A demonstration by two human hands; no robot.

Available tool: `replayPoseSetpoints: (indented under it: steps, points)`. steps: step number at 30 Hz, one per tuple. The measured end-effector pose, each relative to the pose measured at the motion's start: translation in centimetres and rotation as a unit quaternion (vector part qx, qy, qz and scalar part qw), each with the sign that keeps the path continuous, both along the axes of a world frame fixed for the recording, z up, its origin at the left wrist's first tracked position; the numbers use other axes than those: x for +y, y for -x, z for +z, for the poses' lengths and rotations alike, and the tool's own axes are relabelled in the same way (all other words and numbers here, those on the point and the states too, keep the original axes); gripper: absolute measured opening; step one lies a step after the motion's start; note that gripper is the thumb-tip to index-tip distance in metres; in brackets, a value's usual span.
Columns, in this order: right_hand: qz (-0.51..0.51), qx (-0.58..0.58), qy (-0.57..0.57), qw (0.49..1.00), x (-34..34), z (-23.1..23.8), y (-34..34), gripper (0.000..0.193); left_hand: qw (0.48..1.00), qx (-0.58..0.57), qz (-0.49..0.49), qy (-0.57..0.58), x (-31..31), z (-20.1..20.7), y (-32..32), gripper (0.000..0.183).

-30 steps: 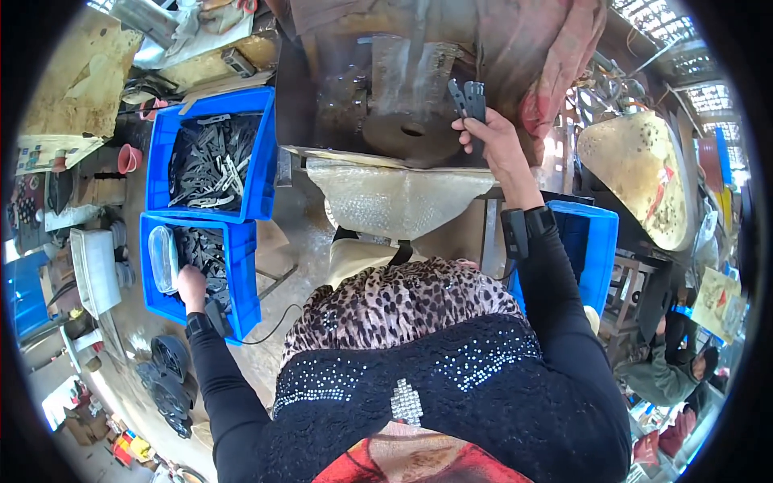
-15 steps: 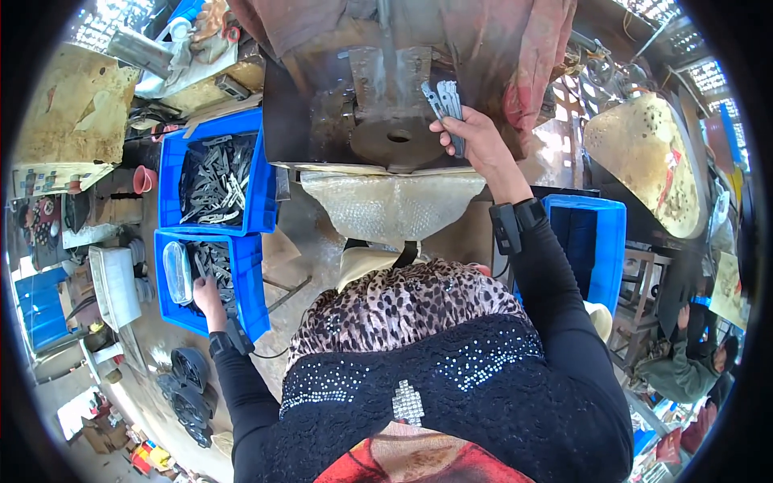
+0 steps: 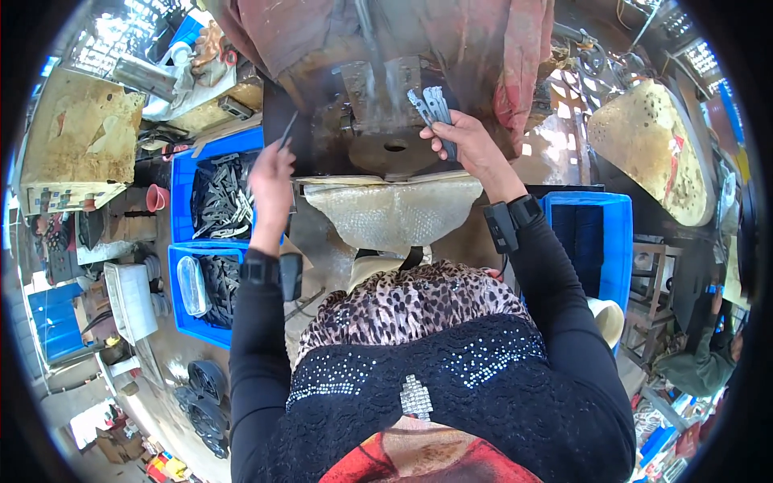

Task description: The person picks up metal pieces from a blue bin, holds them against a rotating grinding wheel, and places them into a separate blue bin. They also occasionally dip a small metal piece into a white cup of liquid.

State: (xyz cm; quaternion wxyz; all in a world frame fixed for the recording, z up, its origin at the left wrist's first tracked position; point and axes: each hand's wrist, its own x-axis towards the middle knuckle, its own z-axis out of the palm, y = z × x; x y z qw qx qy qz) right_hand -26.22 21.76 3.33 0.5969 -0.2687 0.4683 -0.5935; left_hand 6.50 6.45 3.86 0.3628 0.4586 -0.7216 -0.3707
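Note:
My right hand (image 3: 477, 146) is closed around a small fanned bundle of flat grey metal pieces (image 3: 437, 109), slim and slotted, over the front of the worn machine bed (image 3: 322, 153). My left hand (image 3: 272, 181), a little blurred, is raised beside the bed's left side. Between its fingers is one thin dark metal piece (image 3: 288, 129), pointing up and right. To its left is a blue bin (image 3: 182, 201) heaped with similar metal pieces (image 3: 224, 197). A nearer blue bin (image 3: 201, 332) contains darker pieces (image 3: 224, 282) and a clear plastic container (image 3: 192, 286).
Dirty reddish cloth (image 3: 515, 72) hangs over the machine. Below the bed's front edge hangs a bubble-wrap sheet (image 3: 394, 213). Another blue bin (image 3: 616, 241) stands at my right, near a stained board (image 3: 652, 153). A person (image 3: 700, 366) is at the far right.
My left hand has come up from the nearer bin toward the machine with a thin metal piece in it. The right hand still holds its bundle, barely shifted.

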Motion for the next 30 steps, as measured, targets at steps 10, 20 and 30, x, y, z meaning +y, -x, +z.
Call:
replayPoseSetpoints:
  steps: [10,20,30]
  points:
    - [-0.029,-0.014,0.001,0.999,0.4,0.2,0.2,0.014,0.990,-0.111,-0.069,0.061,-1.7,-3.6,7.2,0.027]
    - [-0.010,0.013,-0.003,1.000,0.7,-0.2,-0.5,0.014,0.985,-0.169,-0.025,0.024,-0.8,-3.0,6.9,0.025]
    - [0.021,0.011,0.030,0.999,0.9,0.1,-0.9,0.014,0.975,-0.202,-0.030,0.090,-1.0,-3.2,6.6,0.023]
